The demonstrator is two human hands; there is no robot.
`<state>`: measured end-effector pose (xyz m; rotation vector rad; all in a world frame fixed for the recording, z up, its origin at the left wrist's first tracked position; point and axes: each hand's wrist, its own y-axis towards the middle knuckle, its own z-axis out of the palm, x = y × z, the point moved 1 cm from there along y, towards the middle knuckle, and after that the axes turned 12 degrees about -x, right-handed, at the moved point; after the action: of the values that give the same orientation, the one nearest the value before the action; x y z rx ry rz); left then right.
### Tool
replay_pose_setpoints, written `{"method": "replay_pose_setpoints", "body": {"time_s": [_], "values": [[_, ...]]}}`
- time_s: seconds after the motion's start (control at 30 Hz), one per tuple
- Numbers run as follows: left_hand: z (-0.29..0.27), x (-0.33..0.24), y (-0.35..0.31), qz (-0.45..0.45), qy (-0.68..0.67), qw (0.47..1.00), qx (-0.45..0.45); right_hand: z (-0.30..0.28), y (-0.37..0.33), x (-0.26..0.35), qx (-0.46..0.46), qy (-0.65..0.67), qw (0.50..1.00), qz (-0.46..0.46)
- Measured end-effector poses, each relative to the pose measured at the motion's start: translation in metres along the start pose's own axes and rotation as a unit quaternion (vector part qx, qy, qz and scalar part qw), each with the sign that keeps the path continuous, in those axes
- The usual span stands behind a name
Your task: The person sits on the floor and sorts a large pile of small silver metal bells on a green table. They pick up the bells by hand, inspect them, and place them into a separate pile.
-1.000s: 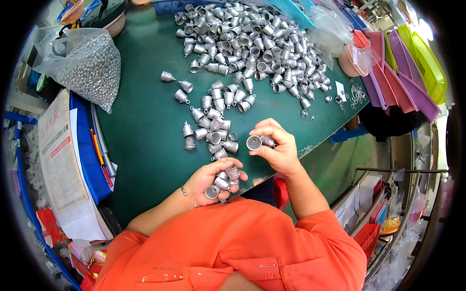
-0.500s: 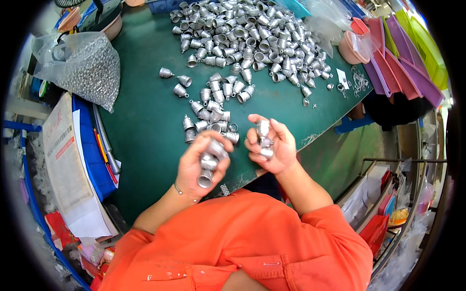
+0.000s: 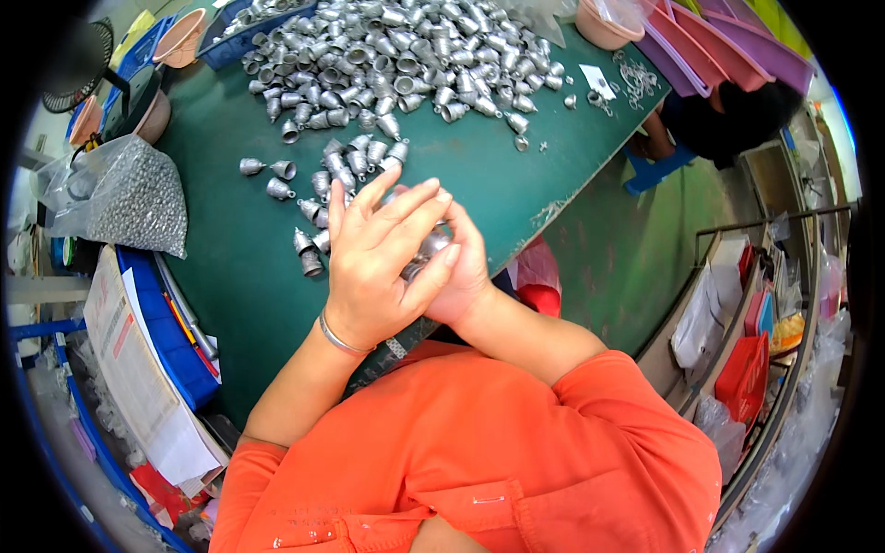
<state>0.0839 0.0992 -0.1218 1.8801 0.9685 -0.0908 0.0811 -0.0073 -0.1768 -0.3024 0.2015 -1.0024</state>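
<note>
My left hand (image 3: 378,253) lies over my right hand (image 3: 468,272), its fingers long and slightly bent. Between the two palms are silver metal bells (image 3: 430,251), cupped by both hands; only a few show through the gap by my left thumb. My right palm supports them from below and its fingers are mostly hidden. Just beyond my fingertips a small group of loose bells (image 3: 334,166) lies on the green table (image 3: 221,217), some partly covered by my left hand. A large heap of such bells (image 3: 387,55) spreads behind it.
A clear bag of small silver beads (image 3: 138,198) stands at the left, above a blue tray (image 3: 152,318) with pens. Pink and purple bins (image 3: 687,46) stand at the back right, near a pink bowl (image 3: 608,23) and small rings (image 3: 636,83). Another person (image 3: 737,120) is beyond the table's right edge.
My hands were apart, each holding several bells. They have come together, the left turned palm down over the right. The view has shifted to the right.
</note>
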Motion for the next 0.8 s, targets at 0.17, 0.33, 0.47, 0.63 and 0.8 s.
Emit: {"method": "replay_pose_setpoints", "body": {"time_s": [0.17,0.33,0.47,0.63,0.8], "values": [[-0.004,0.006,-0.012,-0.038,-0.146,0.986,-0.070,-0.031,-0.061,0.055,-0.034,0.021,0.994,-0.097],[-0.011,0.016,-0.043,-0.256,-0.289,0.913,-0.132,-0.086,-0.120,0.106,-0.174,-0.020,0.954,-0.243],[-0.008,0.015,-0.045,-0.297,-0.296,0.901,-0.110,-0.164,-0.109,0.129,-0.315,-0.028,0.921,-0.226],[-0.012,0.020,-0.049,-0.337,-0.286,0.890,-0.113,-0.242,-0.064,0.165,-0.444,-0.059,0.875,-0.186],[-0.023,0.034,-0.065,-0.401,-0.276,0.860,-0.156,-0.247,-0.045,0.178,-0.568,-0.147,0.784,-0.205]]}}
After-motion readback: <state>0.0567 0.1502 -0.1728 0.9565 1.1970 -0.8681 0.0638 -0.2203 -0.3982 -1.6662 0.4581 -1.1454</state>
